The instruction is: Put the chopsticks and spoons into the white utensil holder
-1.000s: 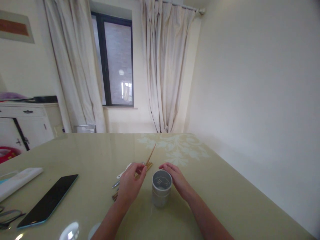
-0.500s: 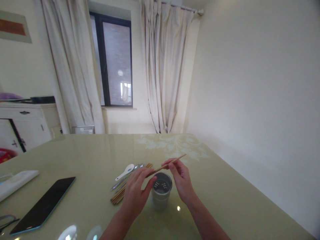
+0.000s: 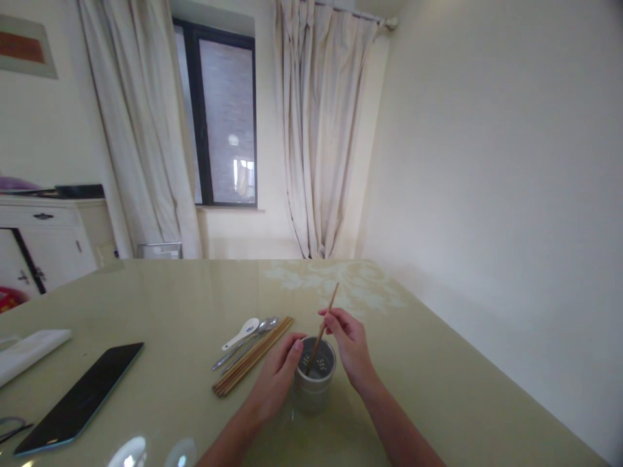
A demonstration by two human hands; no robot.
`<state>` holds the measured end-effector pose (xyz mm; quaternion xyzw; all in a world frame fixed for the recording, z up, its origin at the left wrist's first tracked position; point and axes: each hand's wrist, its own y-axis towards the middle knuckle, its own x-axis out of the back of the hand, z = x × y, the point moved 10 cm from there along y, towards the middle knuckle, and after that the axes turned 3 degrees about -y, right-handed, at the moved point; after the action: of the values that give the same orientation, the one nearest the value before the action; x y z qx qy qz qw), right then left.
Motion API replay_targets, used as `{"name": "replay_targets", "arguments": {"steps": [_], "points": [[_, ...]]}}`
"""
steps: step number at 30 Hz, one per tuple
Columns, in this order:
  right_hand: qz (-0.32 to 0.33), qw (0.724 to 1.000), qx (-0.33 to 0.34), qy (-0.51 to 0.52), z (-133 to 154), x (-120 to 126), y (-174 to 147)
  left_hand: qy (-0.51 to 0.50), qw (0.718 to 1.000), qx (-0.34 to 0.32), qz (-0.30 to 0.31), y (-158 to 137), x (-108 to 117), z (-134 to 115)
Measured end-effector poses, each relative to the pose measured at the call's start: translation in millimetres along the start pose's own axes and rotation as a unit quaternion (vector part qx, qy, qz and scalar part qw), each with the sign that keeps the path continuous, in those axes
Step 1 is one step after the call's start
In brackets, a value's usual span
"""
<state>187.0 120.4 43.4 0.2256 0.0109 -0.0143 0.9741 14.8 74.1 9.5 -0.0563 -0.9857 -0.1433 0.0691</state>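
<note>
A grey utensil holder point(image 3: 311, 394) with small holes in its bottom stands upright on the table in front of me. My left hand point(image 3: 280, 366) grips its left side, thumb at the rim. Between thumb and fingers, my right hand point(image 3: 349, 337) pinches a wooden chopstick point(image 3: 332, 298). The chopstick slants, its lower end inside the holder. Left of my left hand lies a bundle of wooden chopsticks point(image 3: 253, 355). Beside the bundle are metal spoons point(image 3: 267, 324) and a white spoon point(image 3: 242, 333).
On the left of the glossy table point(image 3: 185, 305) lie a black tablet point(image 3: 82, 395) and a white object point(image 3: 32, 353). Dark-handled scissors or a similar item point(image 3: 14, 428) show at the left edge. A wall point(image 3: 487, 194) borders the table's right side.
The chopstick went from nearly level above the holder to steeply slanted, its lower end now inside. My left hand left the chopstick and moved down onto the holder's side.
</note>
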Motion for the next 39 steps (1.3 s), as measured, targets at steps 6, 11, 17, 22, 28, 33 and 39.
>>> {"name": "replay_targets", "arguments": {"steps": [6, 11, 17, 22, 28, 33, 39], "points": [[0.051, 0.996, -0.061, 0.047, -18.4, -18.7, -5.1, -0.027, 0.999, 0.000, 0.016, 1.6, -0.6, -5.4], [0.077, 0.991, -0.097, 0.055, -20.0, -22.6, -6.0, -0.026, 0.999, 0.003, 0.027, -0.8, -2.8, -6.2], [0.092, 0.985, -0.130, 0.068, -21.3, -26.3, -11.4, -0.045, 0.998, 0.048, -0.001, 4.5, 7.1, 12.4], [0.092, 0.981, -0.150, 0.083, -24.4, -28.8, -14.5, 0.312, 0.946, 0.033, -0.083, 13.9, 50.6, 17.9], [0.085, 0.979, -0.155, 0.103, -27.1, -28.1, -14.1, 0.561, 0.823, 0.080, -0.029, 11.5, 60.1, 27.4], [0.078, 0.983, -0.141, 0.088, -27.6, -25.3, -11.8, 0.531, 0.842, 0.095, -0.009, 11.6, 57.4, 37.0], [0.081, 0.981, -0.143, 0.098, -36.6, -26.0, -9.8, 0.528, 0.847, 0.062, -0.012, 9.9, 49.3, 32.9]]}}
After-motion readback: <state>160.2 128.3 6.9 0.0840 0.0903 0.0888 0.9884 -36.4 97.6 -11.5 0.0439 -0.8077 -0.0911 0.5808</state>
